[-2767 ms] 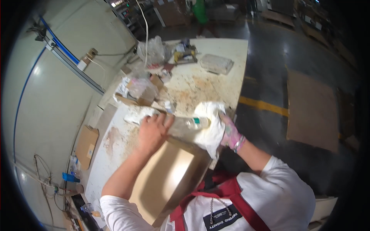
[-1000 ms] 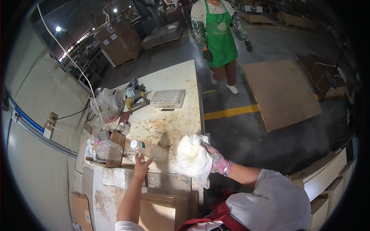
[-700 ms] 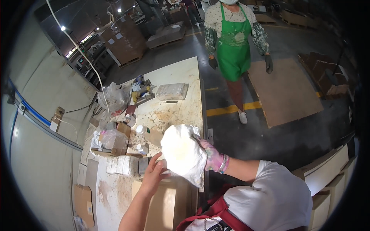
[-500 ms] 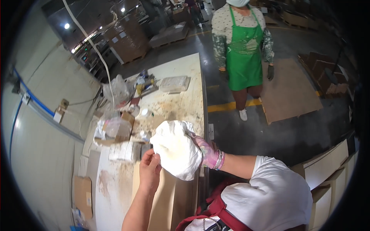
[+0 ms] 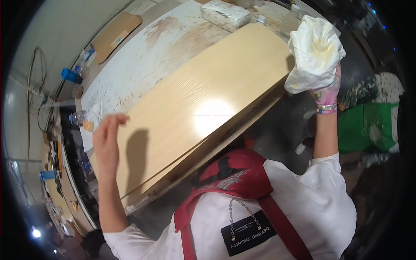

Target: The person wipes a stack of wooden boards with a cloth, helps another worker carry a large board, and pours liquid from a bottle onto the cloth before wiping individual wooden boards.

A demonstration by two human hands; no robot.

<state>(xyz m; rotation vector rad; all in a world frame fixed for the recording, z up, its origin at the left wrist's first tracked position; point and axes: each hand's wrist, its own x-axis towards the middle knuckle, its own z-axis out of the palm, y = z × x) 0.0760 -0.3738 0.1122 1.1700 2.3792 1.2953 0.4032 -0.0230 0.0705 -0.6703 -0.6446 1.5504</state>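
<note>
My right hand (image 5: 327, 92), in a pink patterned glove with a bracelet at the wrist, grips a crumpled white cloth (image 5: 314, 56). Yellowish stains mark the cloth, which covers most of the fingers and is held up by the far right end of a pale wood-grain panel (image 5: 182, 95). Over the panel's near left end hovers my bare left hand (image 5: 107, 134), fingers loosely bent and holding nothing; its shadow falls on the surface. The long panel lies flat on top of at least one other board, glossy where light reflects.
A stained white worktable (image 5: 143, 52) extends beyond the panel. On it are a wrapped white block (image 5: 225, 15), a cardboard piece (image 5: 115, 37) and bottles. A blue container (image 5: 71, 76) sits at the left edge. A person in a green apron (image 5: 368, 128) stands at right.
The view has swung down and left onto the panel. My left hand has come away from the cloth to the panel's left end; the right still holds the cloth, now out to the right.
</note>
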